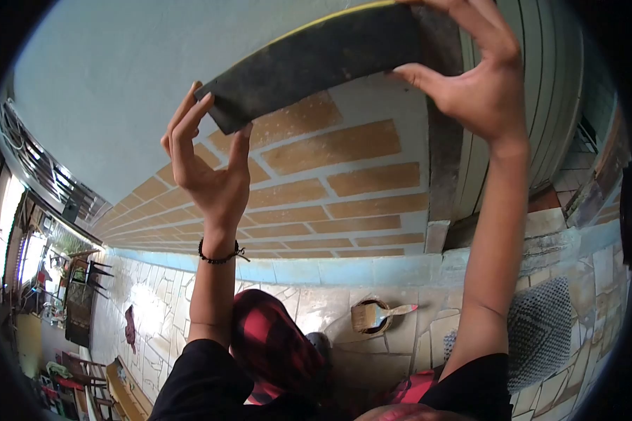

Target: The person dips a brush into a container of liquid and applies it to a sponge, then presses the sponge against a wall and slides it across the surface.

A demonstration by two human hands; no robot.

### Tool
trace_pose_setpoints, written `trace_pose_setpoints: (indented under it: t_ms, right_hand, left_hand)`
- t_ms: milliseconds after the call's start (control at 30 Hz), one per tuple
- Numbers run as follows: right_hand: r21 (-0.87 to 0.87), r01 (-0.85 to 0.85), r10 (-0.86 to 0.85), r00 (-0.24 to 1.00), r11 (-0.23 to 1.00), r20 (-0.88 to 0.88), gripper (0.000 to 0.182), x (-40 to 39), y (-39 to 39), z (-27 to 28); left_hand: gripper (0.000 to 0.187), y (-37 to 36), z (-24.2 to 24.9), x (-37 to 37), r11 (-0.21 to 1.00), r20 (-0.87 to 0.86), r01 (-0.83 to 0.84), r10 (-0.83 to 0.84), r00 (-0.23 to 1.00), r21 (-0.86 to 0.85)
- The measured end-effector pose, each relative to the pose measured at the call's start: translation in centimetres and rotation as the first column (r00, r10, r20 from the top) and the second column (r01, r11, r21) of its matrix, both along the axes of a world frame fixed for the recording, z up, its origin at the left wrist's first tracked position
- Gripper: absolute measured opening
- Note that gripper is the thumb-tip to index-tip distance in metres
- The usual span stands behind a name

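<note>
A long dark strip [316, 63] with a yellow upper edge is held up against the wall, above painted tan brick shapes [333, 147]. My left hand [210, 154], with a dark beaded bracelet at the wrist, grips the strip's left end between fingers and thumb. At the other end, my right hand [481, 84] has its thumb under the lower edge and its fingers at the top, partly cut off by the frame. On the floor below, a paintbrush [379, 316] lies across a small round container [373, 328].
A door [498, 105] with a dark frame stands right of the wall. A grey patterned mat [540, 333] lies on the stone floor at lower right. Chairs [88, 379] and a bench [126, 389] are at lower left, with a dark red cloth [130, 328] nearby.
</note>
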State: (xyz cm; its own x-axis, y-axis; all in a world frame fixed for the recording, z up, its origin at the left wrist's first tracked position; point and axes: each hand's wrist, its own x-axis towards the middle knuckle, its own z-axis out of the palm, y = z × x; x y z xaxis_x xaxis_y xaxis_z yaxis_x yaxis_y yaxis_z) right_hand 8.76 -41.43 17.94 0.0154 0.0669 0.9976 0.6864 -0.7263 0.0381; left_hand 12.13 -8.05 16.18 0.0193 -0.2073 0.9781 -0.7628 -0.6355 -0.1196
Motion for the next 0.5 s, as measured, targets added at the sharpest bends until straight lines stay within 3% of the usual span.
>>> trace_pose_setpoints:
  t_ms: [500]
  right_hand:
    - [-0.101,0.126,-0.104,0.975,0.987,0.196,0.058,1.0,0.0,-0.3]
  left_hand:
    - [0.058,0.7,-0.3,1.5,1.0,0.016,0.003,-0.003,1.0,-0.001]
